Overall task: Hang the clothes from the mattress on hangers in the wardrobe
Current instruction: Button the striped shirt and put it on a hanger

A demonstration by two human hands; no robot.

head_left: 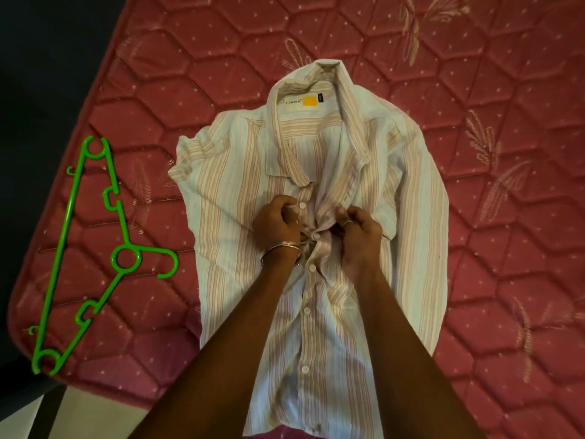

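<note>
Hands working a button at the chest of a striped shirt laid out on the mattress.

Standing beside the bed, I am watching the person's left hand (278, 224) pinching the button-side edge of the striped shirt (316, 191) while the right hand (359, 231) is gripping the opposite placket, both closing in on one white button (315, 236) midway down the front. The shirt is lying flat, collar away from the person, on the pink quilted mattress (474, 90); the green plastic hanger (95, 248) is waiting well apart near the mattress's left edge. Whether the button is going in or coming out, I cannot tell. To do this well, I judge the fabric wants holding taut on both sides, easing the button through sideways, not tugging, before reaching for the hanger.
</note>
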